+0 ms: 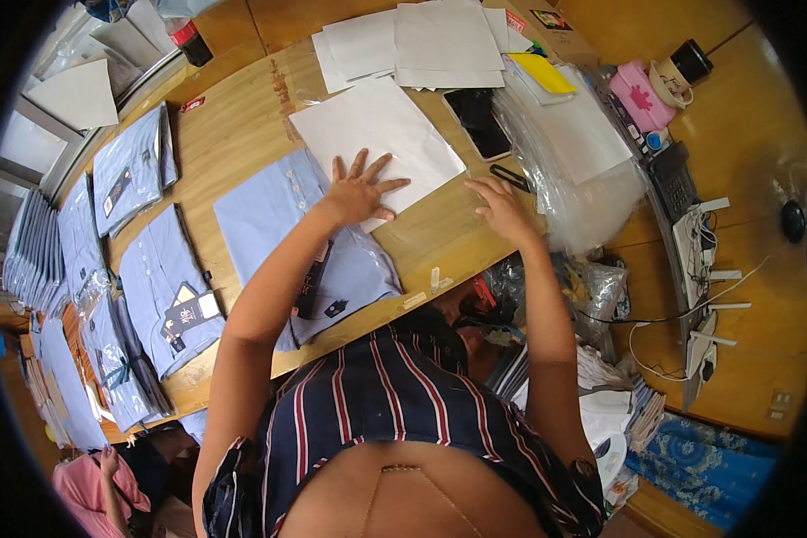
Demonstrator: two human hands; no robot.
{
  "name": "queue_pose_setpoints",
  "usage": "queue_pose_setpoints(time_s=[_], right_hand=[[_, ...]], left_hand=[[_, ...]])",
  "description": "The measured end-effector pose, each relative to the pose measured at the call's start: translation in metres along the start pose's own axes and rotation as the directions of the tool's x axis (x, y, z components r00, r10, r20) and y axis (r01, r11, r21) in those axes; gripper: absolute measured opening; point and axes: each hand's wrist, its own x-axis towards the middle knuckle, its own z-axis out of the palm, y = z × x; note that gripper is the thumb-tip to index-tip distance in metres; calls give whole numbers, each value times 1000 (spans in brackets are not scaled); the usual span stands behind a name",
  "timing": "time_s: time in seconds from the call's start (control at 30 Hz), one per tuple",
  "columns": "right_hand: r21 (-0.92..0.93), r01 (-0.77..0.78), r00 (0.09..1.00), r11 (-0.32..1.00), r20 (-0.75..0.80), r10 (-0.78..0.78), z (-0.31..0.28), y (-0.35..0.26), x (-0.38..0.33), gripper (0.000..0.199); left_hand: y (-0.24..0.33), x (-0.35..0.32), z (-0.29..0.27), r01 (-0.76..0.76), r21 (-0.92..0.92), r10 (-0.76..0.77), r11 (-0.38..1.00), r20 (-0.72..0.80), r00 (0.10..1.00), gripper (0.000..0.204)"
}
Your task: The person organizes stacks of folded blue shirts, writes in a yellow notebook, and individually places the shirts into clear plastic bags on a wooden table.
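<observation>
My left hand [359,194] lies flat with its fingers spread on a large sheet of white paper [377,121] on the wooden table. Under my left forearm is a folded light blue shirt [258,211] with buttons, a dark hang tag and clear plastic about its lower part. My right hand [504,213] rests at the table's right part, fingers loosely bent and apart, with nothing visible in it. Just beyond its fingers lies a small black looped object [511,177], perhaps a clip or thread snips. A black phone [478,123] lies farther off.
Folded blue shirts [170,287] in plastic fill the table's left side. Paper sheets [448,40] lie at the back, clear plastic bags [578,202] at the right. A dark bottle [188,40] stands far left, a desk phone [672,175] far right. Another person [99,484] is lower left.
</observation>
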Motion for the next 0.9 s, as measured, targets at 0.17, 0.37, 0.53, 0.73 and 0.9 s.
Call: queue_pose_setpoints(time_s=[0.17,0.37,0.53,0.73,0.9], right_hand=[[180,-182,964,967,227,139,-7,2,14,29],[116,78,995,990,51,-85,-5,13,24,9],[-60,180,958,982,-216,-189,2,3,-2,6],[-129,121,982,984,-132,-138,-6,-10,-58,15],[-274,25,992,961,-113,-58,-31,-45,-29,42]], left_hand=[[1,44,15,-29,-54,19,998,-179,984,49],[41,71,21,-126,8,123,992,-278,953,44],[40,77,35,-66,75,89,995,-354,931,42],[38,81,32,-48,67,67,997,-326,943,44],[34,71,21,-59,-18,48,998,-386,921,45]])
